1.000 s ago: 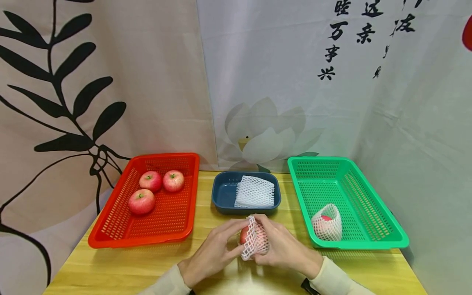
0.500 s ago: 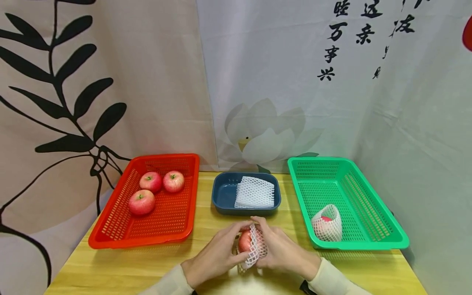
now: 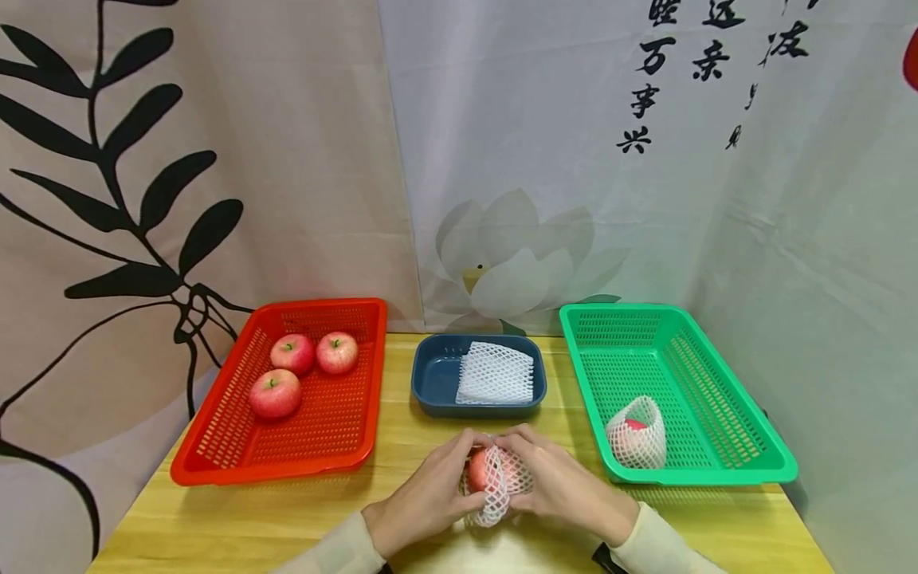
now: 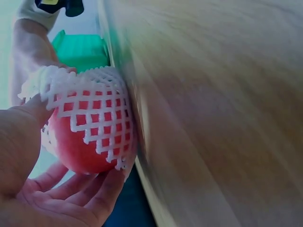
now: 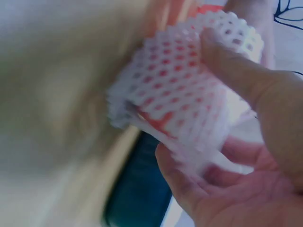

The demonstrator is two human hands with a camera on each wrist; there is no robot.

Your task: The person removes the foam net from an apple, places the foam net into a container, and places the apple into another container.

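A red apple (image 3: 477, 469) sits partly inside a white foam fruit net (image 3: 508, 478) between my two hands, just over the table front. My left hand (image 3: 433, 493) holds the apple from the left. In the left wrist view, its fingers cup the bare underside of the apple (image 4: 78, 146) and its thumb meets the folded edge of the foam net (image 4: 102, 111). My right hand (image 3: 562, 488) grips the netted side. The right wrist view shows its thumb pressing the foam net (image 5: 189, 80), with the fingers curled beneath.
A red basket (image 3: 369, 422) with three apples stands left on the wooden table (image 3: 215, 526). Behind my hands is a dark blue tray (image 3: 430, 375) holding flat foam nets (image 3: 496, 373). A green basket (image 3: 717, 477) at right holds one netted apple (image 3: 637, 437). Cloth hangs behind.
The net's edge has shifted over the apple and now bunches in a fold at its front. My right hand has moved slightly right and both hands' fingertips sit a little lower.
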